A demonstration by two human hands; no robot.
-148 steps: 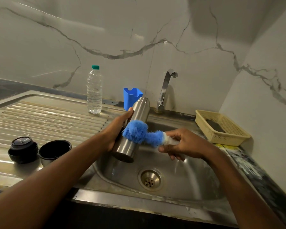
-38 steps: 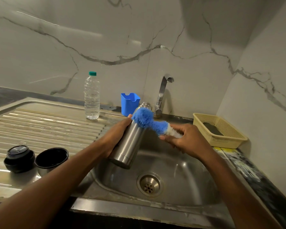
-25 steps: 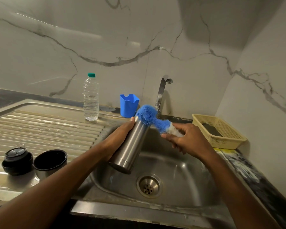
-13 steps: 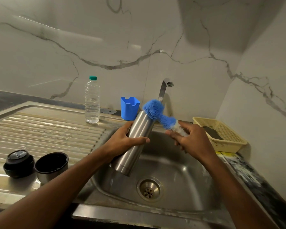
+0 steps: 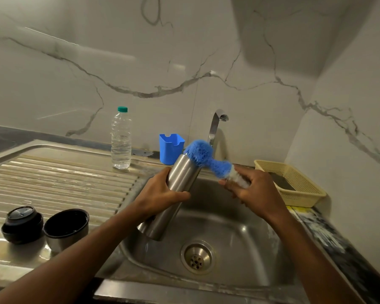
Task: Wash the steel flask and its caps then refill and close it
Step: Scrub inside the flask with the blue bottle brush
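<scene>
My left hand grips the steel flask around its middle, tilted over the sink basin with its mouth pointing up and away. My right hand holds the white handle of a blue bottle brush, whose bristle head rests at the flask's mouth. Two caps stand on the drainboard at the left: a black inner stopper and a steel outer cup with its dark open side up.
A tap rises behind the basin; no water runs. A blue plastic holder and a clear water bottle stand at the back. A cream basket sits at the right. The drain lies low in the basin.
The brush head travelled from the flask's side up to its mouth. My left hand shifted its grip further around the flask's middle, and the flask rose slightly.
</scene>
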